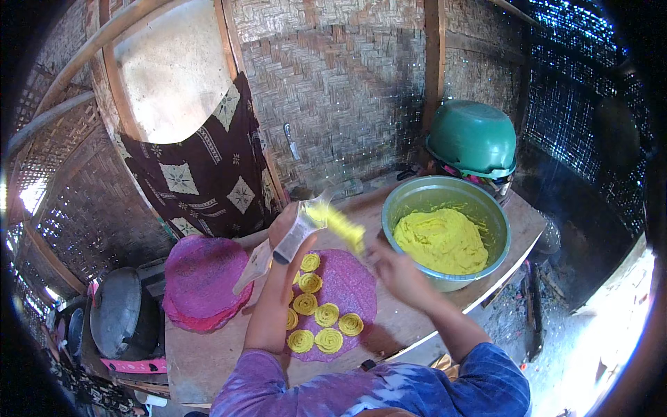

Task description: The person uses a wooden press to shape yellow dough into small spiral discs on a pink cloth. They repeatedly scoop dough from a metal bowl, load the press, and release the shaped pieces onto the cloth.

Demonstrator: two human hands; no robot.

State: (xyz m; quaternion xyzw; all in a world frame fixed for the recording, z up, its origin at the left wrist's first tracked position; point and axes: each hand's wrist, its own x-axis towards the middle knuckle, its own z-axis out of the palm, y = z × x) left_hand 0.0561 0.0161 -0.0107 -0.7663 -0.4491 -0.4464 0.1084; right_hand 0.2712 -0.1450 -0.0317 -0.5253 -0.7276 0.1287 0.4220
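My left hand (283, 229) grips a metal hand press (297, 236) raised over a round pink mat (354, 292) on the wooden table. My right hand (388, 267) is closed on a utensil whose end carries a blurred lump of yellow dough (344, 226) beside the press's top. Several yellow spiral dough rounds (326, 315) lie on the mat. A large olive-green basin (497, 229) holding yellow dough (438, 240) stands to the right of my right hand.
A stack of pink mats (194, 278) lies at the table's (208, 361) left. A black pot (118, 313) stands beyond that edge. An upturned green basin (470, 132) sits at the back right. Woven walls, a hanging dark cloth (208, 181) and a knife (291, 141) are behind.
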